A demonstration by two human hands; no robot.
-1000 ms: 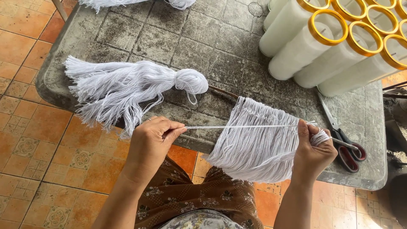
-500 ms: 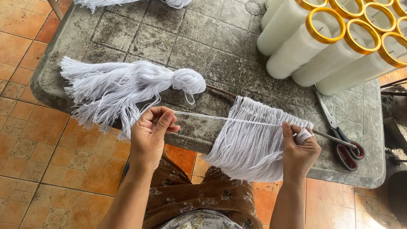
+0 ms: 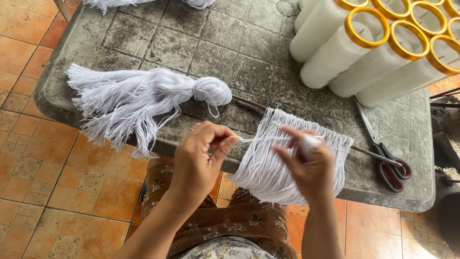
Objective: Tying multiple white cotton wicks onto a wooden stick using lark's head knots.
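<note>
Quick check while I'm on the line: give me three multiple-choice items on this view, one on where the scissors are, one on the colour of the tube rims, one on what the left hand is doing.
1. Where do the scissors lie?
A. on the floor tiles
B. on the table's right end
C. on the person's lap

2. What colour are the rims of the white tubes?
A. yellow
B. blue
C. black

3. What is the left hand doing?
A. lying flat and empty
B. gripping the scissors
C. pinching a white string

Answers: 1 B, they rest on the grey table right of the hanging fringe. 2 A, each open end shows a yellow ring. 3 C, thumb and fingers close on the string running toward the right hand.
</note>
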